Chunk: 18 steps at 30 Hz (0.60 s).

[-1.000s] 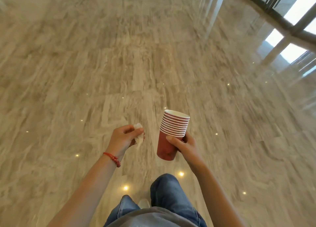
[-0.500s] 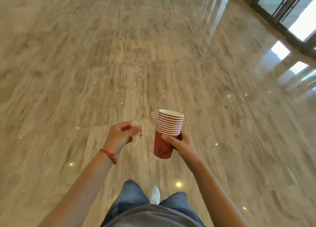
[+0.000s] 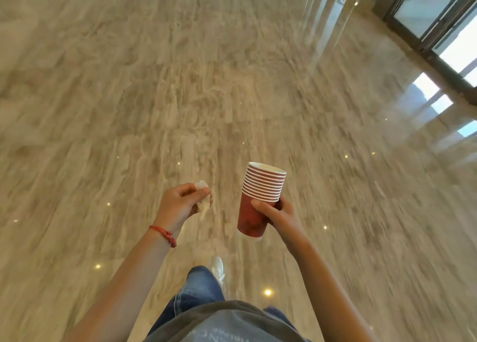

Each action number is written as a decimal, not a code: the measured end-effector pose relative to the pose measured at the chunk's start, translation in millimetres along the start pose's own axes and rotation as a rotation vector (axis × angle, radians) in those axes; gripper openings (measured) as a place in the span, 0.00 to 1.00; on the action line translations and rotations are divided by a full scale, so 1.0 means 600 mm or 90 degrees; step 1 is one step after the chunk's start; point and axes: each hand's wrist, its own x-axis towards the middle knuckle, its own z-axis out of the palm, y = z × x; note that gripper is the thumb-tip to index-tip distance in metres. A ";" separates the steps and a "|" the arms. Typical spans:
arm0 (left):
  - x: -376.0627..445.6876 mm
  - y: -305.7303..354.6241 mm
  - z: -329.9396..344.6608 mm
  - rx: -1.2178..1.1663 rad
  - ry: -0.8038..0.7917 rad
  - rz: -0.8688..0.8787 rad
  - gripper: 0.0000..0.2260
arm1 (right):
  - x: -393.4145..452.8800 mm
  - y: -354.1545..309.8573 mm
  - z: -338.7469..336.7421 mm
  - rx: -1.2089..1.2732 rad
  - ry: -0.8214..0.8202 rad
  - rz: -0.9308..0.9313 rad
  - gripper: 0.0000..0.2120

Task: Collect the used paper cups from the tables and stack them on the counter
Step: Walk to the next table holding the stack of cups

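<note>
Mid-carry over polished beige marble floor (image 3: 154, 96): right hand (image 3: 280, 216) wrapped round nested stack of red paper cups (image 3: 259, 200), best kept upright; left hand (image 3: 180, 205) pinching crumpled white tissue (image 3: 203, 196).

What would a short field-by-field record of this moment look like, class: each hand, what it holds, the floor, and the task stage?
Right hand: right hand grips the stack of red paper cups, held upright
Left hand: left hand pinches a crumpled white tissue
Wrist: red string bracelet on the left
Floor: polished beige stone floor
Counter: not in view
Task stage: cups collected, not yet set down
</note>
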 end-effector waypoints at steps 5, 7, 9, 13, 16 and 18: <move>0.182 0.105 0.052 -0.005 -0.007 -0.016 0.04 | 0.185 -0.088 -0.019 0.014 0.037 0.000 0.13; 0.250 0.130 0.077 -0.001 -0.018 -0.024 0.03 | 0.254 -0.108 -0.031 0.021 0.050 0.005 0.16; 0.321 0.152 0.104 0.000 -0.028 -0.033 0.02 | 0.329 -0.127 -0.044 0.029 0.051 0.006 0.18; 0.478 0.199 0.169 0.025 -0.025 -0.026 0.02 | 0.498 -0.172 -0.071 0.031 0.040 0.002 0.23; 0.596 0.248 0.222 0.021 -0.019 -0.014 0.02 | 0.632 -0.218 -0.097 0.032 0.037 -0.001 0.17; 0.669 0.285 0.256 0.030 -0.013 -0.012 0.02 | 0.718 -0.254 -0.115 0.035 0.037 0.000 0.14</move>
